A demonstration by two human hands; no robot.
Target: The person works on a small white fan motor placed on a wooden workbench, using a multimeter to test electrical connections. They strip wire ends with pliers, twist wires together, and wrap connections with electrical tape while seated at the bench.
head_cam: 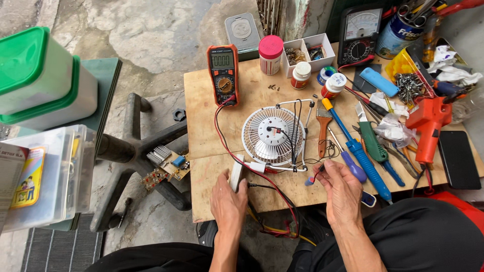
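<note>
**Two hands working beside a small fan**

The left hand [228,194] is gripping a white block [236,174], fingers closed around it, at the near edge of the bench [201,106]; the right hand [342,187] is pinching a probe [316,175]; the white fan [273,135] is lying just beyond; the orange multimeter [223,74] is lying farther.

Both forearms reach forward, bare to the elbow. Left hand [228,197] lies palm down, knuckles up, fingers curled closed around something white. Right hand [343,189] is raised a little, palm turned inward, thumb and fingertips pinched together on something thin.
</note>
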